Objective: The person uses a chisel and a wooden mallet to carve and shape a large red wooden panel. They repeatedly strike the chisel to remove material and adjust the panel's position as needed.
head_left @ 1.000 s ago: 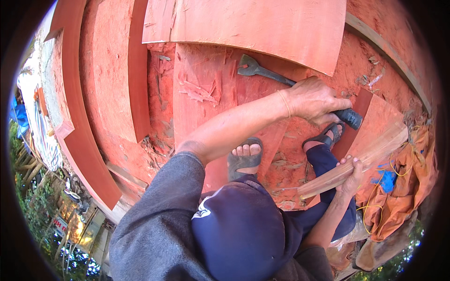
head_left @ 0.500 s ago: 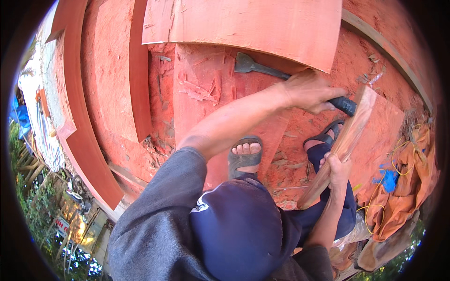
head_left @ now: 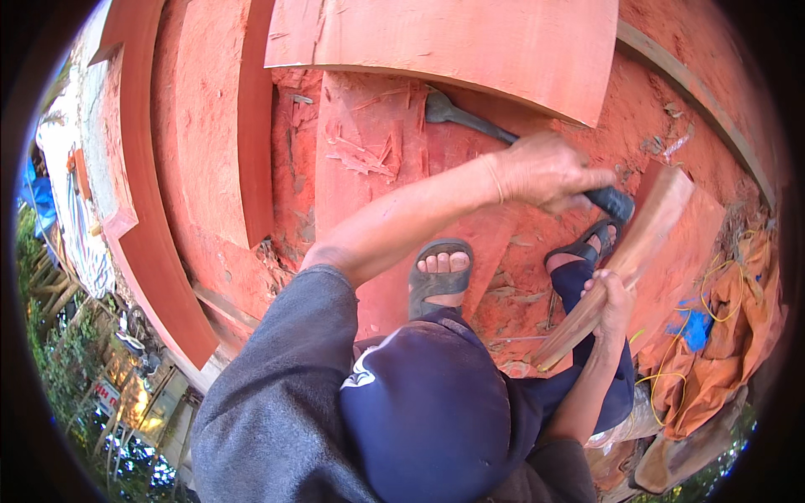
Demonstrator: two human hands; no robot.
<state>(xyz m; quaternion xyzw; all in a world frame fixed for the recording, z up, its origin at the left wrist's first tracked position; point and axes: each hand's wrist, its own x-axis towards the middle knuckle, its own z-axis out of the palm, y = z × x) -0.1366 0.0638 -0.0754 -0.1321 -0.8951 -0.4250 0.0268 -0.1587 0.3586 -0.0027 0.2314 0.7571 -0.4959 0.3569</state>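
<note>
My left hand (head_left: pixel 549 174) is closed around a long chisel (head_left: pixel 482 123), whose dark handle end (head_left: pixel 614 204) sticks out to the right. The flat grey blade (head_left: pixel 438 107) points left and lies beneath the front edge of a big reddish timber (head_left: pixel 453 42). A thick wooden mallet (head_left: pixel 641 239), club-shaped, slants up to the right in my right hand (head_left: pixel 612 303), gripped by its narrower lower part. Its broad head is beside the chisel's handle end; whether they touch I cannot tell. Under the blade is a red plank (head_left: pixel 369 201) with torn wood shavings (head_left: pixel 365 157).
My sandalled feet (head_left: pixel 440 281) stand below the chisel, one on the plank. Long notched red beams (head_left: pixel 138 168) lie at the left. An orange tarp (head_left: pixel 721 335) with yellow cord and a blue scrap (head_left: pixel 694 329) is at the right. A curved wooden strip (head_left: pixel 696 92) runs behind it.
The mallet's head has shifted right, away from the chisel's handle end. My left hand keeps its grip, and the chisel is turned slightly. The view has drifted a little.
</note>
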